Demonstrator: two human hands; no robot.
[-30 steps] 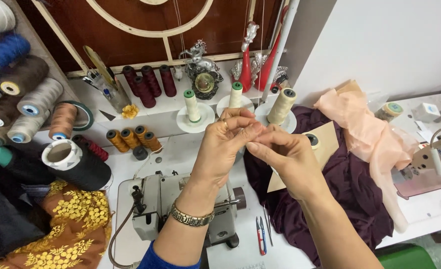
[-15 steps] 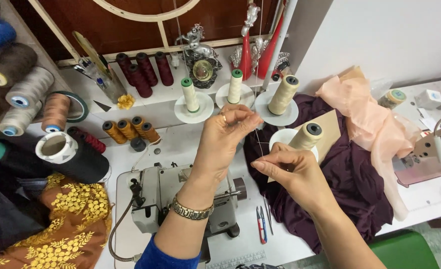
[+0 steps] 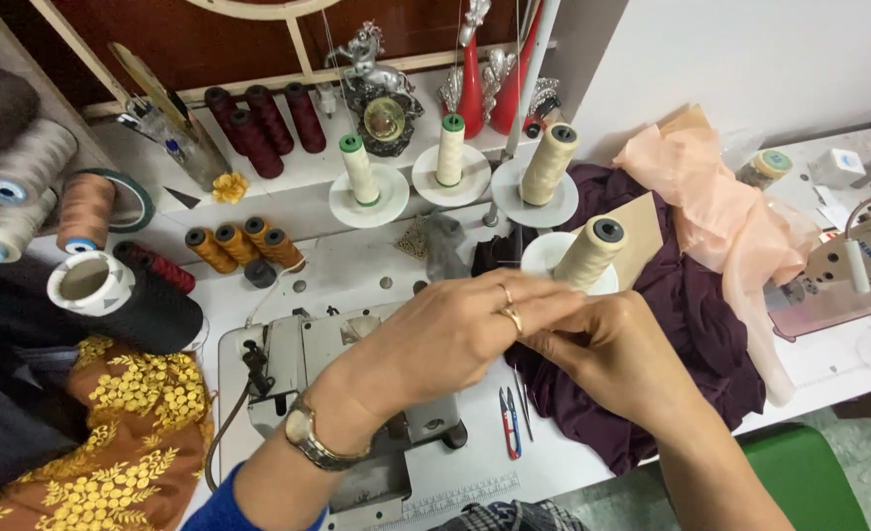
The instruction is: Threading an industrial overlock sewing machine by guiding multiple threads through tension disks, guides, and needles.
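Note:
My left hand point(image 3: 455, 339), with a wristwatch and two rings, reaches right over a grey overlock sewing machine point(image 3: 298, 364). Its fingertips meet those of my right hand point(image 3: 617, 359) just in front of a cream thread cone point(image 3: 589, 253). Both hands pinch together on what looks like a fine cream thread, too thin to see clearly. Three more cream cones point(image 3: 450, 147) stand upright on white discs behind. Dark purple fabric point(image 3: 696, 334) lies under my right hand.
Peach fabric point(image 3: 730, 216) is draped at the right beside another sewing machine point(image 3: 868, 256). Red-handled snips point(image 3: 507, 423) lie by the overlock machine. Maroon, orange and grey spools point(image 3: 258, 113) fill the back and left. Gold-embroidered orange cloth point(image 3: 120, 433) lies lower left, a green seat point(image 3: 809, 472) lower right.
Both hands have come down from the row of cones and now meet lower, in front of the nearest cream cone. My left hand has dropped from its raised position.

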